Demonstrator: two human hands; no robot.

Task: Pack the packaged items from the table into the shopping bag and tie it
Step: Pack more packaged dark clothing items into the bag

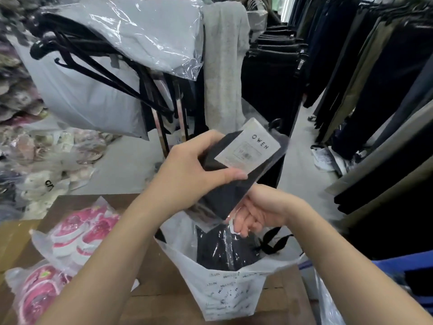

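**Holding a dark packaged item over the open shopping bag**

Gripping a flat dark packaged item [230, 174] in clear wrap, the left hand [187, 174] has its thumb across the front and its fingers curled behind the upper edge. A pale label reading "OWEN" sits on the package's upper end, which tilts up and to the right. Its lower end hangs just above the mouth of the white shopping bag [232, 292].

The right hand [257, 212] is at the bag's far rim, under the lower end of the package, fingers curled downward; whether they pinch the bag's plastic or the wrap cannot be told. The bag stands upright on the brown cardboard worktop [161, 285], mouth open, with small printed text on its front. Inside it lies another dark item in clear plastic [222, 249].

On the worktop to the left lie two clear bags of pink-and-white shoes [84, 233], one nearer the camera [39, 292], both apart from the shopping bag. Behind hang black hangers [93, 71], a grey garment in plastic [150, 36], and racks of dark trousers [375, 78] at right.
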